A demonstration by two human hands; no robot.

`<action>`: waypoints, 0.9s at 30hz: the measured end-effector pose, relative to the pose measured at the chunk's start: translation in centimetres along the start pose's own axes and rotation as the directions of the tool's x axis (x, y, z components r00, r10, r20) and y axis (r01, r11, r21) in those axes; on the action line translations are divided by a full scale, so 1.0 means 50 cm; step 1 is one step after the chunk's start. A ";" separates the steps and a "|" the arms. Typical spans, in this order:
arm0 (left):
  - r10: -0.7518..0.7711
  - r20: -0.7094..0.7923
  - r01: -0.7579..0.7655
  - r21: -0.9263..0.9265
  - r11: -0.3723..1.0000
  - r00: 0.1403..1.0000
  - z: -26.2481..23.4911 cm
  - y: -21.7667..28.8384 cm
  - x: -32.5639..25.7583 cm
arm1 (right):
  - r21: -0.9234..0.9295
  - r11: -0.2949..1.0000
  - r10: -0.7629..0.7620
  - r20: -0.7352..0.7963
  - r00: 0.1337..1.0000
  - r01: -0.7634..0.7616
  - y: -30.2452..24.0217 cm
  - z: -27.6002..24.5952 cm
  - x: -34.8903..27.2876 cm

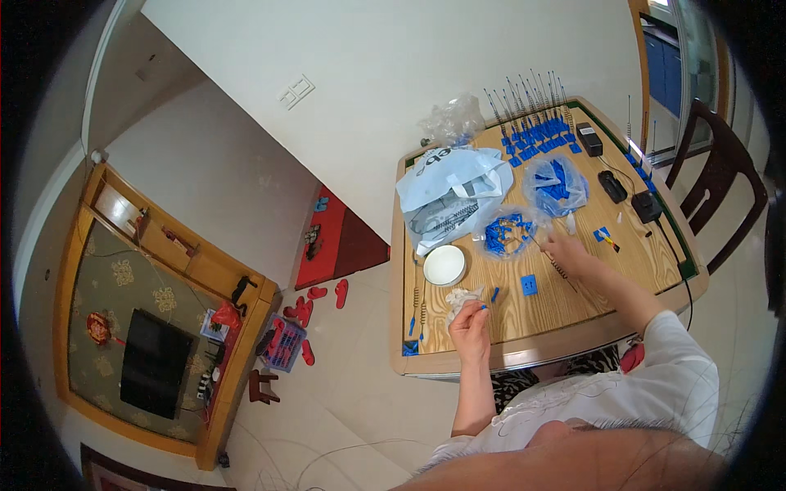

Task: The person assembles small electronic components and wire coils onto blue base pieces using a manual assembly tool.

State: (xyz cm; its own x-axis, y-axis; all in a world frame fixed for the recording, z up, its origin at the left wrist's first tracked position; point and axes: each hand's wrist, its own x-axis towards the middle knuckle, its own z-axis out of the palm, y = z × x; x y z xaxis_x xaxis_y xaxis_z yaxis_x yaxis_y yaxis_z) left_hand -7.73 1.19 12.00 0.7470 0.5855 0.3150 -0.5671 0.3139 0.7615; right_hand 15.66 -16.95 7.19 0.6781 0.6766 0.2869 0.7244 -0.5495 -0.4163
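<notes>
My left hand point(469, 326) is raised at the table's near edge, its fingertips pinched on a small blue piece point(484, 308). Just behind it lies a crumpled white tissue point(463, 296); a loose blue piece point(495, 295) is to its right. My right hand point(566, 252) is closed on a thin dark rod with a coil spring point(560, 270), beside an open clear bag point(490, 247) of blue and brass-coloured small parts. In front of that bag lies a flat blue square point(529, 285) with small marks. A white bowl point(444, 266) stands to the bag's left.
A second clear bag point(536, 192) holds blue pieces. Behind it, several spring rods stand upright on blue bases point(540, 135). A pale blue shopping bag point(442, 188) covers the table's left side. Black corded devices point(646, 206) lie at right, near a dark chair point(720, 180).
</notes>
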 end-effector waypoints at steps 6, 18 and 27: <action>0.028 0.020 -0.028 -0.005 1.000 0.999 0.007 0.006 -0.001 | -0.146 0.798 -0.580 0.075 0.811 0.585 0.060 0.004 0.049; 0.035 0.063 -0.035 -0.010 0.999 0.997 0.001 0.007 0.002 | 0.262 0.781 -0.367 -0.543 0.756 0.567 -0.245 -0.213 -0.015; 0.099 0.077 -0.105 0.075 0.992 0.992 0.013 0.016 -0.002 | 0.562 0.704 -0.273 -0.350 0.896 0.434 -0.373 -0.218 -0.084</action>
State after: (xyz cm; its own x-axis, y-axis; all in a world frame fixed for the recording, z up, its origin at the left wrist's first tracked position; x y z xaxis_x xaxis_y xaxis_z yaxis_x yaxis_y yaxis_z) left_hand -8.02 0.89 12.94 0.7115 0.5544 0.4318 -0.6150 0.1938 0.7644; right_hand 0.64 -14.88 23.16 0.4534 0.5847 0.6727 0.7348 0.1819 -0.6534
